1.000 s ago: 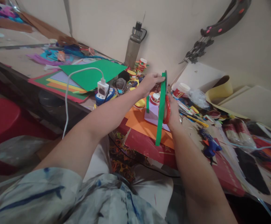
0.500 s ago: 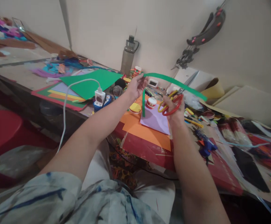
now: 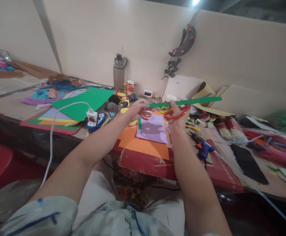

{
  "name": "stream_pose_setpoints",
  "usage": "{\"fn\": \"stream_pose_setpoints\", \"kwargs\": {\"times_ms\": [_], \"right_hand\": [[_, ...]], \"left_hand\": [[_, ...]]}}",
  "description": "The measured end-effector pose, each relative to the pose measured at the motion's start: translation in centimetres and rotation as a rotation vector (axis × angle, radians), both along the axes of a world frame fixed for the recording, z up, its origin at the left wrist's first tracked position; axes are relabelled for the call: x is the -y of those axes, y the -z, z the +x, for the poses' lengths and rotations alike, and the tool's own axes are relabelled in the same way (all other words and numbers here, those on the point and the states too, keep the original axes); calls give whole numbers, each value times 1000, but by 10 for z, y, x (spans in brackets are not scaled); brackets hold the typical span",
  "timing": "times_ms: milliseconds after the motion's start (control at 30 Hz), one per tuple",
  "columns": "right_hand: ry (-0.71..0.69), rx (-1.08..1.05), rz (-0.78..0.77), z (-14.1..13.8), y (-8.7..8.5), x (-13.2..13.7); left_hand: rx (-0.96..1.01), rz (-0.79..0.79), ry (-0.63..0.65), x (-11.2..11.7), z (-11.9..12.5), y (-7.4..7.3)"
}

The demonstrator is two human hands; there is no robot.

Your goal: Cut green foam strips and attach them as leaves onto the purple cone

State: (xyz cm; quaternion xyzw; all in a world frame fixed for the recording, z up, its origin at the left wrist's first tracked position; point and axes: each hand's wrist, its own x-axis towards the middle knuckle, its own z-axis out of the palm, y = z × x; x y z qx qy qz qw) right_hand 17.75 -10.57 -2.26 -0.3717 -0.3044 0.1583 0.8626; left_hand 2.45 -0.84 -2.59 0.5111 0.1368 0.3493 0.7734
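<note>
My left hand [image 3: 136,110] pinches one end of a long green paper strip [image 3: 197,101], which stretches level to the right, with a short green piece hanging below the fingers. My right hand [image 3: 178,118] grips scissors with red and yellow handles [image 3: 176,113] just under the strip's middle. Both hands hover above a lilac sheet [image 3: 153,129] lying on orange paper [image 3: 143,144] and a red board [image 3: 145,162].
A grey water bottle [image 3: 118,72] stands by the wall. Green and stacked coloured sheets [image 3: 79,105] lie left, beside a white charger with cable [image 3: 91,116]. A blue glue gun [image 3: 203,148], tape rolls, sticks in bags [image 3: 228,129] and a black phone-like slab [image 3: 248,163] crowd the right.
The strip swung from hanging upright to lying level, pointing right. The scissors rose under it. The view tilted up and back.
</note>
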Motion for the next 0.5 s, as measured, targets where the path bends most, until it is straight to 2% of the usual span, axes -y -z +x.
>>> {"fn": "stream_pose_setpoints", "kwargs": {"times_ms": [67, 133, 167, 333, 500], "right_hand": [[21, 2, -22, 6, 0, 1], [-26, 47, -81, 11, 1, 2], [-67, 83, -115, 13, 2, 3], [-212, 222, -225, 6, 8, 5], [-241, 238, -308, -10, 7, 7]], "left_hand": [[-154, 139, 93, -4, -4, 2], [-306, 259, 235, -8, -9, 1], [-344, 302, 265, -10, -11, -1], [-330, 252, 228, -10, -16, -10], [-389, 382, 184, 2, -15, -14]]}}
